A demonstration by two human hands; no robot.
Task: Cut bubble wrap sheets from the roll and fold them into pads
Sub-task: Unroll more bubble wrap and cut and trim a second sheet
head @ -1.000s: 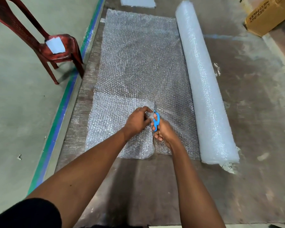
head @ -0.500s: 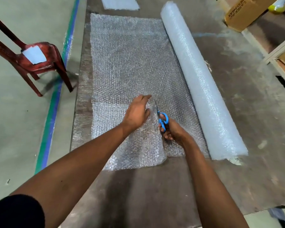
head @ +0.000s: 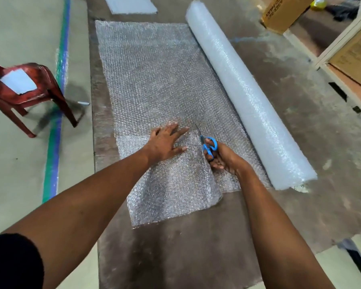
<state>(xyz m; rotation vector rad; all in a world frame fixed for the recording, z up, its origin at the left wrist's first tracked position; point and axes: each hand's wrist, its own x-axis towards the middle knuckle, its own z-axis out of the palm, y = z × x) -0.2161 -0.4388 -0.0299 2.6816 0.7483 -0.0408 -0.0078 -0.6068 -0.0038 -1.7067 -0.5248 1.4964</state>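
Note:
A wide sheet of bubble wrap (head: 154, 76) lies unrolled on the brown board, still joined to the white roll (head: 246, 88) on its right. Blue-handled scissors (head: 208, 144) sit in the cut line, blades pointing away from me, and my right hand (head: 225, 159) grips their handles. To the left of the cut, my left hand (head: 165, 142) presses flat with spread fingers on the partly cut piece (head: 171, 184), whose near right corner curls up.
A red plastic chair (head: 29, 88) with a white sheet on its seat stands on the floor at the left. A folded pad (head: 131, 4) lies at the board's far end. Cardboard boxes (head: 283, 11) and shelving stand at the right.
My left hand went from pinching the wrap beside the scissors to lying flat with fingers spread. The scissors advanced along the cut, away from me. My view shifted.

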